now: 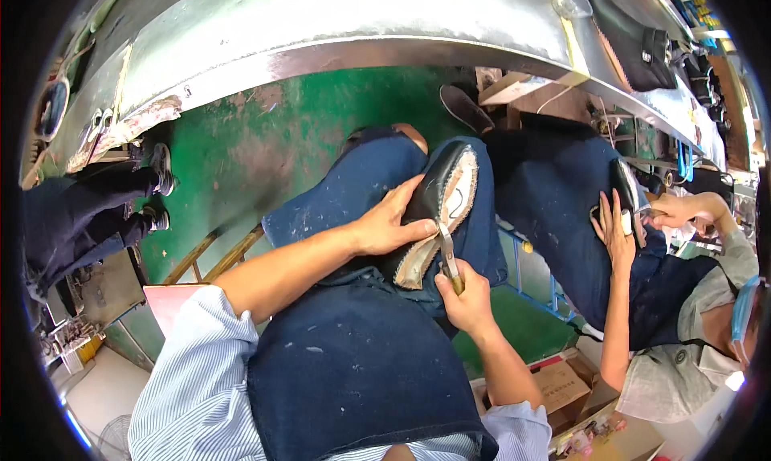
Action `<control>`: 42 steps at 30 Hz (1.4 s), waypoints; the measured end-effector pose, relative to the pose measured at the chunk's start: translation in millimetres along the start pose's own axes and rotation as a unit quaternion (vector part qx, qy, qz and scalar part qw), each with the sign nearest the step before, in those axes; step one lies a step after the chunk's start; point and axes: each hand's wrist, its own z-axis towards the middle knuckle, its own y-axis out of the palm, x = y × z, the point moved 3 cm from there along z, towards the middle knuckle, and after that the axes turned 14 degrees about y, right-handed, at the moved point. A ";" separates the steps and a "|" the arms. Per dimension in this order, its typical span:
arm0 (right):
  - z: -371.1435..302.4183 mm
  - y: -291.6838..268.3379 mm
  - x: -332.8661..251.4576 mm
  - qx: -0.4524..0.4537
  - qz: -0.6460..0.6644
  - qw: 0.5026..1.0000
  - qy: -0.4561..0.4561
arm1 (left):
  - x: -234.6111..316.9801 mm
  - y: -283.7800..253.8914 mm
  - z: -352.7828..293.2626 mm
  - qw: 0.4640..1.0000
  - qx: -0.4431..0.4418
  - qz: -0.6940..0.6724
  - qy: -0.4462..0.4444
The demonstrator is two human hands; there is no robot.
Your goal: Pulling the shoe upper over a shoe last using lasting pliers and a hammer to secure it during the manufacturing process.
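A black shoe [434,189] lies sole up across my knees, its pale, rough underside [460,189] facing me and bearing a dark curved mark. My left hand [391,222] grips it from the left side, the thumb laid over the narrow middle and the fingers along the black upper. In my closed right hand [467,300] is a narrow metal hand tool [447,250] with a yellowish-brown handle; whether it is a knife or pincers cannot be told. The tool's tip meets the shoe's edge near the middle, close to my left thumb.
A metal-topped bench [321,11] spans the far side, with a black boot [634,43] at its right. At my right a co-worker [699,292] holds another dark shoe [624,184]. Another person's legs [88,212] stand at left. Cardboard boxes [562,385] sit low at right.
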 end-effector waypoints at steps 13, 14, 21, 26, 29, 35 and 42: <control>40.1 -73.0 -46.8 0.031 -0.272 0.956 -0.104 | 6.9 23.7 3.2 0.980 0.074 0.186 -0.004; 44.6 -71.4 -43.8 -0.048 -0.204 0.978 -0.022 | 6.8 23.1 1.5 0.979 0.082 0.186 -0.013; 46.8 -35.8 -16.0 -0.071 0.017 0.996 0.041 | 12.7 27.4 -0.5 0.938 0.078 0.318 0.116; 55.5 -33.0 16.0 -0.220 0.217 0.940 0.142 | 33.6 24.4 7.8 0.928 0.006 0.356 0.114; 58.3 -63.7 7.6 -0.366 0.294 0.854 0.223 | 40.1 24.3 12.8 0.927 -0.062 0.370 0.032; 60.9 -77.8 -41.0 -0.031 0.062 0.998 0.000 | 32.8 24.5 17.3 0.924 -0.049 0.377 0.029; 78.3 -72.8 -47.4 -0.056 -0.054 0.996 -0.035 | 28.7 22.3 17.0 0.920 -0.086 0.380 0.039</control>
